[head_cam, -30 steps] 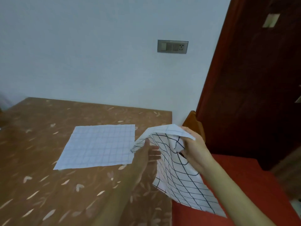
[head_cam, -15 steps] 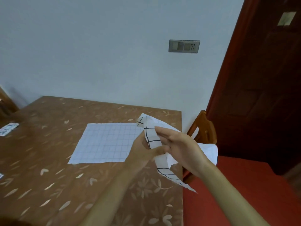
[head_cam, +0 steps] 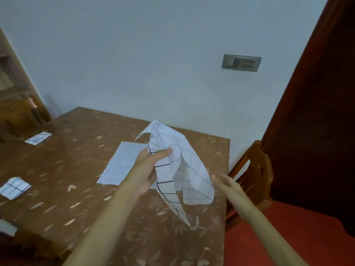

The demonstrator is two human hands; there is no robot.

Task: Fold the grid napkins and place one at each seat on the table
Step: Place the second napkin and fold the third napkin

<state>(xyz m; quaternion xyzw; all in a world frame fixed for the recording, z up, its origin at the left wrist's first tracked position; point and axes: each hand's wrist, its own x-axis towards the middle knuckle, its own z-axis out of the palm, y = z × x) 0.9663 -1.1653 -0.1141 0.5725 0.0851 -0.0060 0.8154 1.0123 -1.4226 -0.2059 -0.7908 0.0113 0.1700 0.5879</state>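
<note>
Head view: limp, creased grid napkin [head_cam: 190, 166]

Layout on the table [head_cam: 57, 169]
The flat napkin [head_cam: 123, 162] lies at centre; the held napkin [head_cam: 184, 166] hangs nearer, to its right, between left hand [head_cam: 148, 169] and right hand [head_cam: 230, 187]. The far folded napkin [head_cam: 38, 138] and near folded napkin [head_cam: 14, 188] lie at left. The chair [head_cam: 255, 169] stands right of the table.
</note>
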